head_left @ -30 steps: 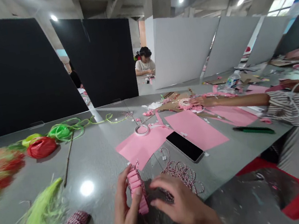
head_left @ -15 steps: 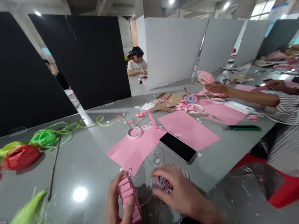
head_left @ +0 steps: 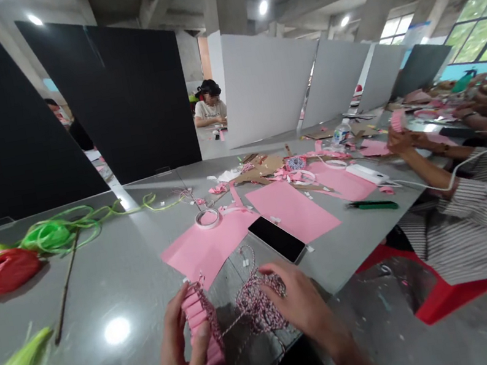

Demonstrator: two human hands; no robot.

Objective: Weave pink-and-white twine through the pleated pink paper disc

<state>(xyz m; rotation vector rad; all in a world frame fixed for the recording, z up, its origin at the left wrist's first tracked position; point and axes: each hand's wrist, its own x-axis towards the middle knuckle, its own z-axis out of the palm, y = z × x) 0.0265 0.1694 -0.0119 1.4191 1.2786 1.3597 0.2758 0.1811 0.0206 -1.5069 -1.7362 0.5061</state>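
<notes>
Gripped in the left hand, upright against the curled fingers: a pleated pink paper strip. Cupped over a tangle of red-and-white baker's twine, just beside the strip: the right hand. Both held low over the grey tabletop, close but not touching.

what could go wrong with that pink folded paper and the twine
The loose pink-and-white twine under the right hand runs to the pleated pink paper strip in the left hand, so a hard tug could crush the pleats. The twine could also tangle, or slide off the nearby edge of the grey table.
</notes>
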